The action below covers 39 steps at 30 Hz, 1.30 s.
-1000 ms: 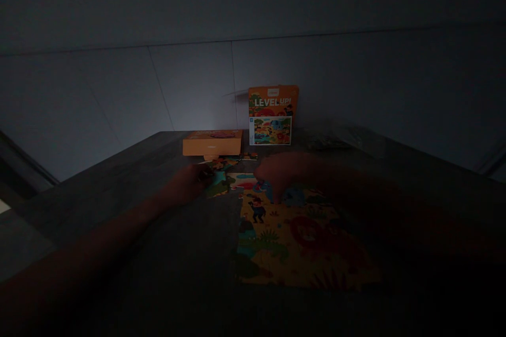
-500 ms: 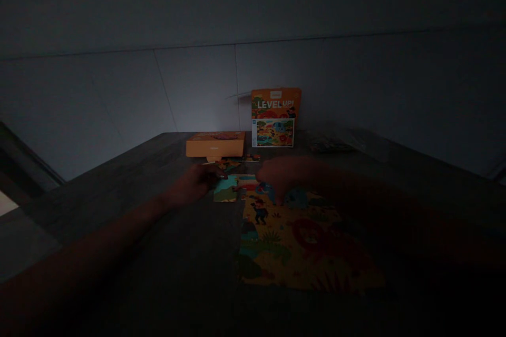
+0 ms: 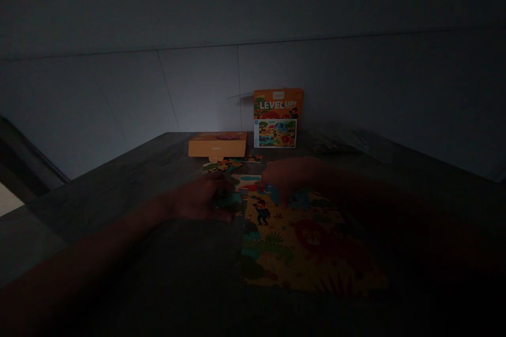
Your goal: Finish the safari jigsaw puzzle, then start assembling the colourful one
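In dim light, a partly joined jigsaw puzzle (image 3: 288, 258) with a lion, an elephant and a small figure lies on the table. Against its upper left side is a teal and green puzzle section (image 3: 233, 204). My left hand (image 3: 203, 197) spans this section, thumb at the lower edge and fingers at the upper one, covering most of it. My right hand (image 3: 290, 176) rests on the puzzle's far edge by the elephant, fingers bent down and apart, with no loose piece visible in them. A pale strip with a cloud (image 3: 249, 179) shows between the hands.
Loose puzzle pieces (image 3: 223, 166) lie beyond my left hand, before an orange box (image 3: 217, 147) lying flat. An upright "LEVEL UP!" puzzle box (image 3: 276, 116) leans near the wall. A clear plastic bag (image 3: 351, 142) sits at the far right.
My left hand has come nearer and right, its fingers now over the teal and green section, which has shifted slightly toward the puzzle. My right hand stays nearly in place.
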Motion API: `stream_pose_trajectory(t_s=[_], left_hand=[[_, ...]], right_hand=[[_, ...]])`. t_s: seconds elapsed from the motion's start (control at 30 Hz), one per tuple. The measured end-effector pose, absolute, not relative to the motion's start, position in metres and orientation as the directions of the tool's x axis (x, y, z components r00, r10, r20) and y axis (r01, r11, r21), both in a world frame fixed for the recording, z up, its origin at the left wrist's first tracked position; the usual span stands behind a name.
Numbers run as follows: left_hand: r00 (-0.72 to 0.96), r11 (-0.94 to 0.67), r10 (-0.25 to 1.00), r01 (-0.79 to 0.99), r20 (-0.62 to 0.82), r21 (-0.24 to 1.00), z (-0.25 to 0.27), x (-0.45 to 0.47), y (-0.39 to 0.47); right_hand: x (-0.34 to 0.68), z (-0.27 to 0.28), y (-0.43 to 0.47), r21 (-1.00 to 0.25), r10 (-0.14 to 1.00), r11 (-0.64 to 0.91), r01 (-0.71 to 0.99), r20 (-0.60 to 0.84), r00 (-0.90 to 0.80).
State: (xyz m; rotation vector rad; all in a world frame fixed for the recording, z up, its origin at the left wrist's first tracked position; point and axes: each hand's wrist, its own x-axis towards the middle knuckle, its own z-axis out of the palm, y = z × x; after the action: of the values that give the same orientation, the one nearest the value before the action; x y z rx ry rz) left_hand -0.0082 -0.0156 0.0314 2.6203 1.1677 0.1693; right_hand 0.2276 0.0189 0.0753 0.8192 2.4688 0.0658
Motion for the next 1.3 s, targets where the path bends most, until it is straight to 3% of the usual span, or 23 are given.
stream_pose_trajectory(t_s=[0.23,0.5,0.8,1.07,1.3], left_hand=[[0.684,-0.631,0.728,0.692,-0.039,0.351,0.029,-0.01,-0.014],[0.642,-0.58,0.766,0.717,-0.042,0.387,0.027,-0.009,-0.016],[0.757,-0.682,0.653,0.591,-0.005,0.432,0.027,-0.006,-0.02],[0.861,-0.745,0.504,0.471,-0.064,0.472,0.03,-0.002,-0.03],[0.869,-0.731,0.474,0.48,-0.144,0.486,0.033,0.005,-0.044]], right_hand=[[0.235,0.07,0.033,-0.002,0.526,0.799,0.601,-0.482,-0.701],[0.239,0.061,0.037,-0.022,0.513,0.824,0.566,-0.394,-0.762],[0.236,0.07,0.027,0.024,0.539,0.813,0.582,-0.409,-0.736],[0.235,0.064,0.036,-0.027,0.522,0.806,0.591,-0.437,-0.732],[0.239,0.061,0.042,-0.103,0.456,0.831,0.546,-0.434,-0.777]])
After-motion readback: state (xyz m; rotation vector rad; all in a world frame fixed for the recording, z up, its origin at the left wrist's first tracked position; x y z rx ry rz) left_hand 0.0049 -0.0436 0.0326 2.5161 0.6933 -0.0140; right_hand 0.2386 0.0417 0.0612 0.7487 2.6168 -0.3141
